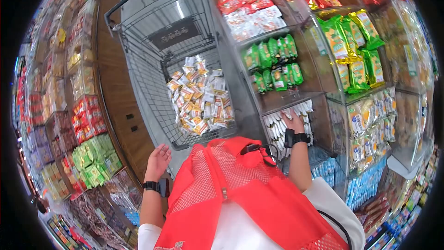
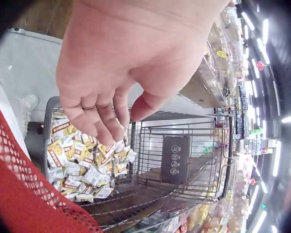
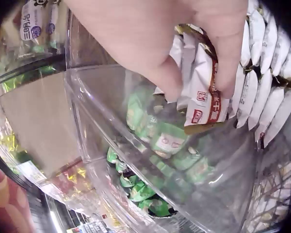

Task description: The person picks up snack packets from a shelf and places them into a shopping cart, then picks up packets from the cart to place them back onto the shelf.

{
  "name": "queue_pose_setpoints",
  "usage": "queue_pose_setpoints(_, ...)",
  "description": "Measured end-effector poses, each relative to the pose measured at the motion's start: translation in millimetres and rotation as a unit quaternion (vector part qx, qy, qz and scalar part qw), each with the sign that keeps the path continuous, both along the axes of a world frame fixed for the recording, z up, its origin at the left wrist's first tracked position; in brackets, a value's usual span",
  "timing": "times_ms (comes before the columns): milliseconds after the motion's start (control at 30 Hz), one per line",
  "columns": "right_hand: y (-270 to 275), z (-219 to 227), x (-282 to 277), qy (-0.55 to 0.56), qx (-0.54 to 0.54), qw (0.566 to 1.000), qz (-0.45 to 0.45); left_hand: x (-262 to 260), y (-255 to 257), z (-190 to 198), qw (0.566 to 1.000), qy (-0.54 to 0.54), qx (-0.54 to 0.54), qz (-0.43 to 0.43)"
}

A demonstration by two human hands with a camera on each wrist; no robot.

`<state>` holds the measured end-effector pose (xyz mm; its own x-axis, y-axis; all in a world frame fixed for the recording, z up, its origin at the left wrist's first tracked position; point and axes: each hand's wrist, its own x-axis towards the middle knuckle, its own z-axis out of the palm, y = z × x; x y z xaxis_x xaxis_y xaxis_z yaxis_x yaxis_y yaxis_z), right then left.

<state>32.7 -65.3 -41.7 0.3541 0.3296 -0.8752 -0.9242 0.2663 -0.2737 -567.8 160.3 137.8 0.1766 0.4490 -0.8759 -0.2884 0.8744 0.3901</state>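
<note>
My right hand (image 1: 292, 123) is down in a clear shelf bin, and in the right wrist view its thumb and fingers pinch several small white snack packets (image 3: 202, 90) with brown and red print. Rows of similar white packets (image 3: 267, 41) stand beside the fingers. My left hand (image 1: 159, 158) hangs with loosely bent fingers near the cart's near left corner and holds nothing. In the left wrist view it appears in front of the shopping cart (image 2: 184, 127). A loose heap of white, yellow and brown snack packets (image 1: 201, 97) covers the near part of the cart's floor.
Behind the white packets' bin sit green packets (image 1: 273, 53), with red and white packets (image 1: 247, 2) farther back. Larger green bags (image 1: 358, 71) and blue packets (image 1: 365, 190) fill bins to the right. A wooden display (image 1: 115, 71) with snack bins runs along the left.
</note>
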Motion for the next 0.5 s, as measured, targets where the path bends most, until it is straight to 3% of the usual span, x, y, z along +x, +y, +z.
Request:
queue_pose_setpoints(33, -13, -29, 11, 0.017, 0.041, 0.998, 0.038, -4, -3, -3, 1.0, 0.002, -0.01, 0.004)
queue_pose_setpoints(100, -13, -49, 7, -0.188, -0.054, 0.972, 0.127, -9, -5, -11, 1.0, 0.001, -0.028, 0.008)
queue_pose_setpoints(333, -5, -12, -8, -0.109, -0.121, 0.98, 0.112, -43, -29, -39, 0.999, 0.024, -0.029, -0.001)
queue_pose_setpoints(433, -25, 4, -12, -0.159, -0.164, 0.947, 0.227, -60, -31, -45, 0.999, 0.041, -0.034, -0.013)
queue_pose_setpoints(467, -29, 2, -23, -0.103, -0.124, 0.975, 0.15, -66, -26, -52, 0.998, 0.054, -0.025, -0.035)
queue_pose_setpoints(500, -33, 15, -27, -0.115, -0.161, 0.968, 0.156, -74, -20, -61, 0.996, 0.067, -0.018, -0.058)
